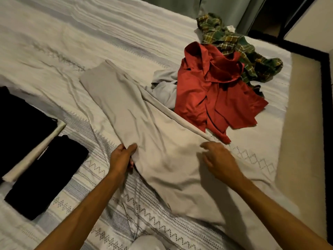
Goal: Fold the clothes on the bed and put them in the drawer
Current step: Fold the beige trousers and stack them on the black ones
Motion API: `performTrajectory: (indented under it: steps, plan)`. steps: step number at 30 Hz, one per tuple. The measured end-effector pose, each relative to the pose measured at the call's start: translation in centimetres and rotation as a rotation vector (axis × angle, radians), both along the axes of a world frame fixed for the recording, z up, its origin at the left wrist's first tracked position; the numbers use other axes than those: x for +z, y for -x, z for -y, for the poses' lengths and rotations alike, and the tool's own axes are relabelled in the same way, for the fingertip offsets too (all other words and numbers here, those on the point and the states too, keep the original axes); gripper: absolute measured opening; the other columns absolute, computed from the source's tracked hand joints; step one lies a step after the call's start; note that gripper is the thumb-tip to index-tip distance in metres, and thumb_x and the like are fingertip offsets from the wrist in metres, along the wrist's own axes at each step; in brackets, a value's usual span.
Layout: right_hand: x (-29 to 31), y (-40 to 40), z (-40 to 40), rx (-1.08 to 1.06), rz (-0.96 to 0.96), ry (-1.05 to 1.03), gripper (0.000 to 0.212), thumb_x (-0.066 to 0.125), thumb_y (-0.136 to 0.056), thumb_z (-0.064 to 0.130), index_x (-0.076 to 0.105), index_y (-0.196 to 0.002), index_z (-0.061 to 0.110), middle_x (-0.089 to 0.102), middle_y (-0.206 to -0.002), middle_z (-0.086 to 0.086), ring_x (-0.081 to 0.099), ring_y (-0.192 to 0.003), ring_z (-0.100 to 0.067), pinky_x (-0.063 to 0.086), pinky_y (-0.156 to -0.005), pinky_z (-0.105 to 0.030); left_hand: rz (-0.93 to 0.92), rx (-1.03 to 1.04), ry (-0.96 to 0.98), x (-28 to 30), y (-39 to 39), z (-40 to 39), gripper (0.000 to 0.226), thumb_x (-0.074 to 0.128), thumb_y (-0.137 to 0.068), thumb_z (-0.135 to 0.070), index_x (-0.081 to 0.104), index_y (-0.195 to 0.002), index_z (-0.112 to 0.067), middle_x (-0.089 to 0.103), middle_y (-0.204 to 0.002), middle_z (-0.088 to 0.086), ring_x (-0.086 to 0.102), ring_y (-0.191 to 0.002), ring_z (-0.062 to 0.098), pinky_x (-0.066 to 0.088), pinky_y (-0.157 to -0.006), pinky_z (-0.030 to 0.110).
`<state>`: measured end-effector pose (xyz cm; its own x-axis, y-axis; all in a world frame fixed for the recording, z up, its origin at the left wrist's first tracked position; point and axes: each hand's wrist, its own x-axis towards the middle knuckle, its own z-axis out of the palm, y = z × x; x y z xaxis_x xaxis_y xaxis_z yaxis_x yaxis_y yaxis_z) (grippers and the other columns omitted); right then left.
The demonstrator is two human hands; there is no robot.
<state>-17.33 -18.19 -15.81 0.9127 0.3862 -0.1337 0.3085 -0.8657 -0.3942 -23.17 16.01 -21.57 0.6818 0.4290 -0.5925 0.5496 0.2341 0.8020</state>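
From the head view, a long beige cotton garment, trousers by the look of it (pixel 144 127), lies spread across the white patterned bedspread (pixel 54 42), its long axis running from the upper left of centre down toward the lower right. The left hand (pixel 122 157) sits at its left edge in the lower middle of the frame, thumb and fingers pinching a fold of the fabric. The right hand (pixel 219 159) hovers over or just touches the cloth near its right edge, fingers spread and loosely bent, holding nothing as far as I can see; it is blurred. The cloth stretches away from both hands toward the top, so I judge the next fold would draw along that axis. Just beside the right edge lies a crumpled red shirt (pixel 216 94), touching the beige seam, with a green plaid shirt (pixel 239 47) behind it and a pale grey garment (pixel 165 87) tucked under. Folded black clothes (pixel 23 127) rest at the left. No drawer is in view.
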Motion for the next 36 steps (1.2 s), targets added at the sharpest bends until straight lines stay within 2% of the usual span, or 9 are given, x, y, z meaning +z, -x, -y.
performTrajectory:
  steps: [6, 11, 17, 22, 24, 26, 30, 33, 36]
  plan:
    - [-2.1, -9.5, -11.7, 0.031, -0.037, 0.193, 0.045, 0.058, -0.1, 0.028, 0.05, -0.141, 0.01, 0.052, -0.132, -0.013, 0.05, -0.118, -0.032, 0.044, -0.095, -0.043, 0.033, 0.025, -0.017, -0.4, -4.3, -4.1, 0.02, 0.078, -0.092, -0.037, 0.067, -0.082, -0.024, 0.048, -0.051, 0.009, 0.043, -0.04, 0.02, 0.035, -0.04, 0.025]
    - [-2.4, -14.9, -18.5, -0.031, -0.117, -0.034, 0.022, 0.067, -0.095, 0.023, 0.064, -0.11, 0.006, 0.064, -0.11, -0.014, 0.058, -0.104, -0.033, 0.047, -0.088, -0.042, 0.048, 0.105, -0.014, -0.7, -8.5, -7.9, 0.018, 0.071, -0.099, -0.035, 0.067, -0.1, -0.018, 0.054, -0.054, 0.005, 0.046, -0.043, 0.019, 0.035, -0.042, 0.025]
    - [-2.3, -18.4, -23.1, -0.069, -0.288, -0.129, 0.015, 0.072, -0.095, 0.027, 0.071, -0.09, 0.013, 0.073, -0.077, 0.001, 0.067, -0.072, -0.015, 0.05, -0.071, -0.034, 0.031, 0.134, 0.027, -0.7, -10.1, -10.3, 0.019, 0.06, -0.105, -0.034, 0.065, -0.092, -0.02, 0.05, -0.048, 0.009, 0.043, -0.039, 0.02, 0.032, -0.041, 0.025]
    - [-2.2, -20.4, -27.0, 0.065, -0.401, -0.214, 0.025, 0.076, -0.093, 0.042, 0.069, -0.106, 0.023, 0.071, -0.088, 0.006, 0.066, -0.081, -0.016, 0.051, -0.078, -0.033, 0.034, 0.187, 0.031, -0.8, -10.4, -10.5, 0.035, 0.066, -0.099, -0.05, 0.063, -0.076, -0.025, 0.049, -0.049, 0.01, 0.045, -0.038, 0.019, 0.034, -0.041, 0.022]
    - [-2.3, -21.7, -28.4, 0.136, -0.45, -0.235, 0.018, 0.075, -0.094, 0.039, 0.068, -0.086, 0.025, 0.066, -0.072, 0.013, 0.061, -0.069, -0.01, 0.048, -0.067, -0.027, 0.047, 0.253, 0.006, -0.5, -10.9, -10.2, 0.034, 0.07, -0.097, -0.049, 0.066, -0.073, -0.026, 0.054, -0.052, 0.001, 0.047, -0.04, 0.015, 0.035, -0.041, 0.019]
    - [-2.2, -23.3, -28.7, 0.024, -0.361, -0.301, 0.033, 0.07, -0.099, 0.032, 0.058, -0.07, 0.021, 0.056, -0.06, 0.01, 0.053, -0.058, -0.009, 0.041, -0.057, -0.027, 0.04, 0.312, -0.009, 0.0, -11.8, -10.0, 0.031, 0.072, -0.096, -0.045, 0.068, -0.074, -0.024, 0.058, -0.056, -0.005, 0.049, -0.044, 0.011, 0.035, -0.042, 0.019]
    - [-1.6, -26.1, -28.3, -0.278, -0.316, -0.294, 0.03, 0.062, -0.102, 0.025, 0.066, -0.081, 0.004, 0.064, -0.07, -0.003, 0.06, -0.073, -0.026, 0.048, -0.069, -0.037, 0.022, 0.387, -0.038, 1.2, -13.3, -10.5, 0.033, 0.073, -0.097, -0.038, 0.069, -0.094, -0.006, 0.054, -0.056, 0.002, 0.042, -0.046, 0.017, 0.034, -0.039, 0.022]
    - [-1.6, -27.7, -29.1, -0.172, -0.559, -0.272, 0.025, 0.067, -0.097, 0.024, 0.06, -0.08, 0.008, 0.062, -0.074, -0.003, 0.059, -0.072, -0.021, 0.047, -0.068, -0.036, -0.007, 0.377, -0.054, 1.4, -14.1, -10.9, 0.03, 0.075, -0.096, -0.034, 0.07, -0.098, -0.004, 0.057, -0.053, 0.0, 0.043, -0.043, 0.015, 0.035, -0.039, 0.021]
    - [-1.7, -28.9, -31.6, -0.037, -0.551, -0.219, 0.022, 0.071, -0.096, 0.033, 0.061, -0.094, 0.013, 0.063, -0.085, 0.0, 0.059, -0.077, -0.017, 0.042, -0.064, -0.027, 0.02, 0.395, -0.043, 1.6, -15.3, -12.1, 0.026, 0.079, -0.092, -0.035, 0.072, -0.096, -0.01, 0.068, -0.065, 0.006, 0.046, -0.043, 0.016, 0.035, -0.038, 0.023]
